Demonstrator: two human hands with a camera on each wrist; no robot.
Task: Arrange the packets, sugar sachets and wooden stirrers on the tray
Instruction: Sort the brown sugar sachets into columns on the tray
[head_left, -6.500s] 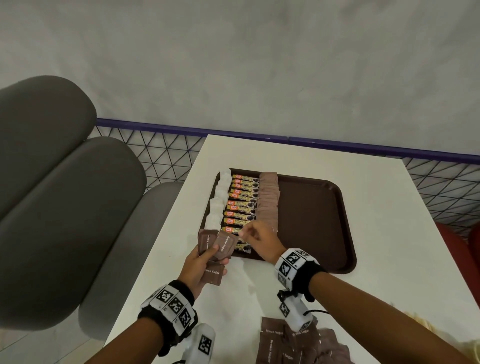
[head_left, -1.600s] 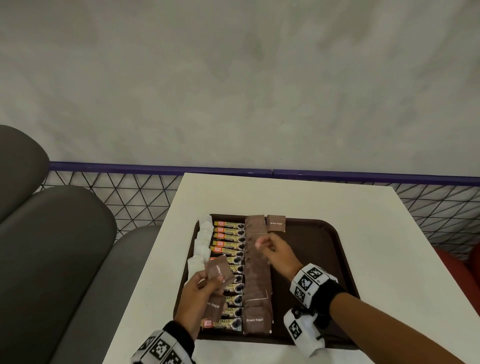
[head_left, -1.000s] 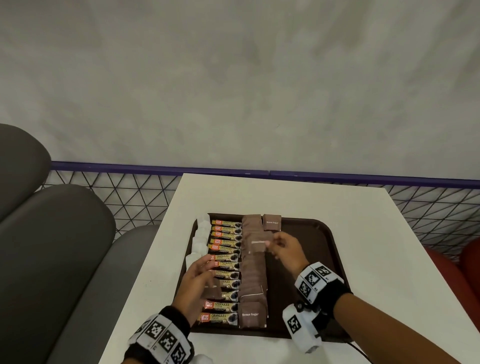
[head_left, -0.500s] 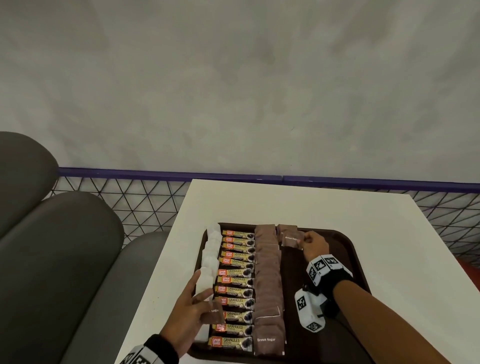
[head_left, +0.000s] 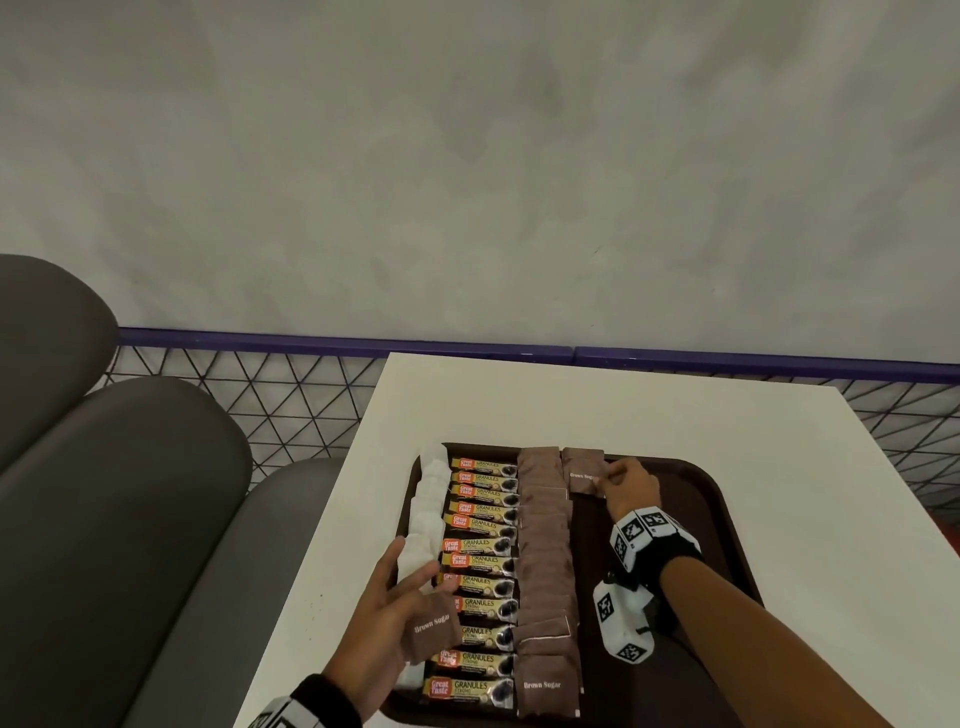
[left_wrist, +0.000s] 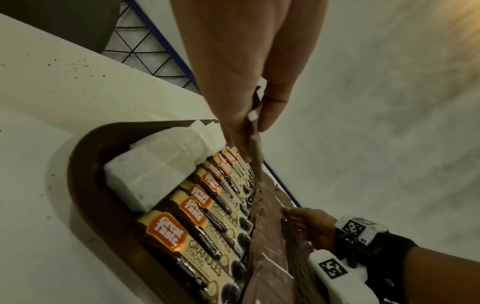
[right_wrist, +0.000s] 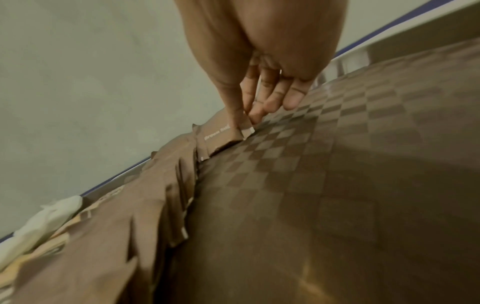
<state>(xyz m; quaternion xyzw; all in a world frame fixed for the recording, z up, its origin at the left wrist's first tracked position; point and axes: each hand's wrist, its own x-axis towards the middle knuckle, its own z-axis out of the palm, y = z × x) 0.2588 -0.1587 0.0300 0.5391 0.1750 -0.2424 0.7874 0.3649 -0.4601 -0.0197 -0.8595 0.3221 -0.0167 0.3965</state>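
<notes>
Sachets of brown sugar (head_left: 545, 571) fill one column on the tray (head_left: 722, 519), so the right hand (head_left: 628, 480) pinches a sachet (head_left: 584, 475) between thumb and fingertips at the far end to start a second. The left hand (head_left: 384, 623), fingers loosely extended, holds a spare sachet (head_left: 431, 626) under its thumb, ready to feed; no wooden stirrers show anywhere.
</notes>
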